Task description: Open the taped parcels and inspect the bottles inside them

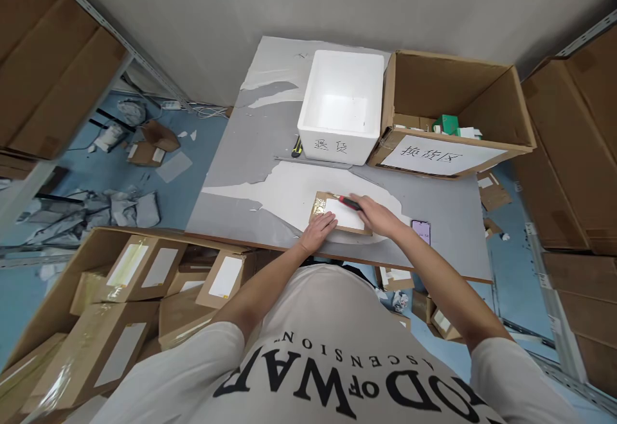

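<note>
A small cardboard box (354, 229) with a white label and shiny tape at its left end lies on the table in front of me. My left hand (318, 230) rests on its near left part, fingers stretched out over the label's edge. In my right hand (376, 214) is a red and black utility knife (349, 202), its tip pointing left above the far edge of the box. Whether the blade touches the box I cannot tell. A phone (421, 231) with a lit screen lies to the right of my right hand.
Behind the box stand a white foam box (337, 141) and a cardboard box (453, 160) with small packages inside. A yellow and black cutter (297, 147) and a metal ruler (313, 162) lie beside the foam box. A big carton (96, 234) of parcels stands at my left.
</note>
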### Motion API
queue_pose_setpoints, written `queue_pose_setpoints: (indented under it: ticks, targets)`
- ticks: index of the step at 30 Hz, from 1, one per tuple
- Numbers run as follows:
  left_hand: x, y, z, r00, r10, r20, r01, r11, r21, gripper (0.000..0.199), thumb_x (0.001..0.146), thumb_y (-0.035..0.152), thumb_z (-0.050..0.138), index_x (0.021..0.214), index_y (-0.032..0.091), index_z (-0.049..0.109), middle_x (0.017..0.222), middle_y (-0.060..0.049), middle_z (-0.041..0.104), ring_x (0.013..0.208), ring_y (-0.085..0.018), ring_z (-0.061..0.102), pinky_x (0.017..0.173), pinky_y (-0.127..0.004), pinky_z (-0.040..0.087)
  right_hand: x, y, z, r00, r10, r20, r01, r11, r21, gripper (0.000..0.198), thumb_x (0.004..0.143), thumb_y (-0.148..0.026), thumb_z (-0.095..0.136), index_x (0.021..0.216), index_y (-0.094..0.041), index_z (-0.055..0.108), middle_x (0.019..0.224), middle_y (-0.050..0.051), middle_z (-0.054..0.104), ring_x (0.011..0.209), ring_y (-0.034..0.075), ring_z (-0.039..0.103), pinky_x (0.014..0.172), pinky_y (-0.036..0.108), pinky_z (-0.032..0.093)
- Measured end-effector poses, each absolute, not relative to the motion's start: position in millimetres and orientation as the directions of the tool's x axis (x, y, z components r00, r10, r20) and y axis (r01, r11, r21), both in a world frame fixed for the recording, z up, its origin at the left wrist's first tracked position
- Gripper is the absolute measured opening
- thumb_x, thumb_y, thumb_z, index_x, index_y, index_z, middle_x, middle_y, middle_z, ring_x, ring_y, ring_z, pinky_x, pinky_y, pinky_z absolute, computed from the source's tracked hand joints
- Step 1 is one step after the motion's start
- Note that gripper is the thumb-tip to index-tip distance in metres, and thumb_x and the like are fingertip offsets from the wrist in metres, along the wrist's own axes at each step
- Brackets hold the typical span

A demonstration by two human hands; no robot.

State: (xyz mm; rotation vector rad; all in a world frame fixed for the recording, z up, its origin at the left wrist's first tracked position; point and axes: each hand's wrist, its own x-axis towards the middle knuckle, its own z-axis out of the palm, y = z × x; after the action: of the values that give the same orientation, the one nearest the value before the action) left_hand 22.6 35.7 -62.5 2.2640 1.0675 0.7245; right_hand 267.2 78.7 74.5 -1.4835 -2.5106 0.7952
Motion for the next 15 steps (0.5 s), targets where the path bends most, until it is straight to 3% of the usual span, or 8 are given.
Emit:
queue_pose_setpoints:
  ticks: [4, 10, 15]
  targets:
    - [24.1, 37.4, -64.4, 0.539, 0.803, 0.253, 0.479, -0.539, 0.693, 0.039, 0.096, 0.018, 0.033, 0.126, 0.023, 0.057, 0.135, -0.011, 0.056, 0.137, -0.021, 0.039, 0.113, -0.051, 0.032, 237.2, 82.8, 70.6, -0.64, 0.709, -0.296, 0.764, 0.545, -0.347, 0.053, 0.095, -0.023, 0.038, 0.147, -0.032, 0.03, 0.115, 0.007, 0.061, 0.096, 0.021, 0.061, 0.077, 0.029, 0.045]
    - [26.3, 35.5, -64.1, 0.534, 0.797, 0.282, 0.469, -0.557, 0.686, 0.04, 0.094, 0.015, 0.034, 0.127, 0.022, 0.055, 0.136, -0.012, 0.055, 0.137, -0.021, 0.039, 0.113, -0.05, 0.033, 232.7, 94.3, 64.1, -0.665, 0.683, -0.301, 0.747, 0.613, -0.259, 0.054, 0.093, -0.018, 0.04, 0.145, -0.036, 0.035, 0.116, 0.005, 0.061, 0.093, 0.02, 0.062, 0.072, 0.027, 0.043]
    - [27.4, 38.3, -61.7, 0.529, 0.799, 0.287, 0.452, -0.551, 0.701, 0.038, 0.095, 0.017, 0.035, 0.126, 0.022, 0.056, 0.135, -0.012, 0.056, 0.136, -0.021, 0.041, 0.113, -0.049, 0.033, 228.6, 95.9, 67.6, -0.651, 0.668, -0.362, 0.747, 0.648, -0.147, 0.066, 0.088, -0.009, 0.04, 0.147, -0.036, 0.029, 0.116, 0.006, 0.061, 0.088, 0.02, 0.064, 0.069, 0.028, 0.045]
